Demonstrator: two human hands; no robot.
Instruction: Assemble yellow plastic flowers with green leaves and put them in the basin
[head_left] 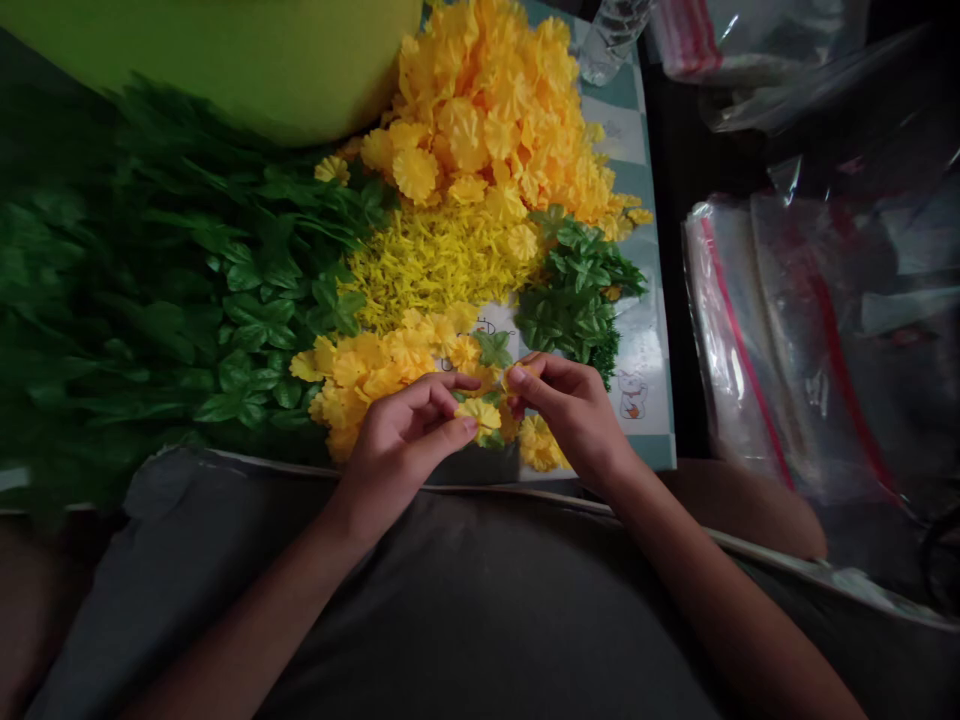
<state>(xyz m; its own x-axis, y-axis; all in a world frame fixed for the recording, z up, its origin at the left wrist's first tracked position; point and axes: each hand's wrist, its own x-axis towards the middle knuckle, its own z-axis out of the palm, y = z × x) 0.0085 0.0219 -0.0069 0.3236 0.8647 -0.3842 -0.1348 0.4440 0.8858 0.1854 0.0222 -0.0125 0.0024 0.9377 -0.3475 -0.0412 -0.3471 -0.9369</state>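
Observation:
My left hand point(409, 430) pinches a yellow artificial flower point(478, 413) between thumb and fingers. Just to its right, my right hand point(566, 405) has thumb and forefinger closed on a small yellow petal piece point(516, 378), partly covered by the fingertips. Green shows under the left flower, partly hidden. Around the hands lie a pile of yellow petal pieces point(375, 365), a lone yellow flower point(541, 443) and a green leaf piece point(493, 348). Beyond them is a heap of small yellow flower centres point(442, 255), with green leaf pieces point(577, 290) to the right.
A large pile of orange-yellow petals point(487, 110) stands at the back. Green leaves point(247, 310) spread across the left, under a yellow-green rounded container point(247, 60). A clear bottle point(611, 45) stands at the back right. Clear plastic bags point(780, 330) lie to the right of the printed board point(641, 345).

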